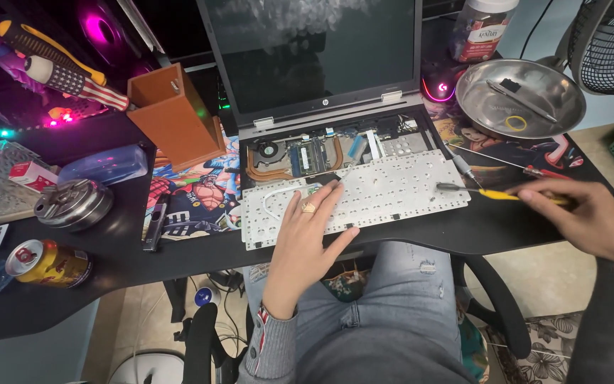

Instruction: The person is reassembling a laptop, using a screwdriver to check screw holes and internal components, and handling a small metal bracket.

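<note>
Seen from above, a person sat at a black desk with an opened laptop in front of them. The laptop's keyboard had been lifted out and lay upside down on the front of the laptop, its pale metal back facing up.

The left hand lay flat on the left part of the upturned keyboard, palm down, fingers spread and straight, gripping nothing. A ring showed on one finger. The fingertips reached the keyboard's rear edge, just in front of the exposed fan and copper heat pipes inside the laptop.

The right hand was to the right of the keyboard, its fingers closed around the yellow handle of a screwdriver. The shaft pointed left, and the tip rested over the keyboard's right end.

Right of the laptop screen stood a round metal bowl. Inside it lay a thin dark tool, a small black piece and a yellow ring.

Left of the laptop screen stood a tilted orange box, open at the top; what it held could not be seen. Further left of the laptop, on the desk, sat a round metal tin with its lid on, and nearer the desk edge a drink can lay on its side.
</note>
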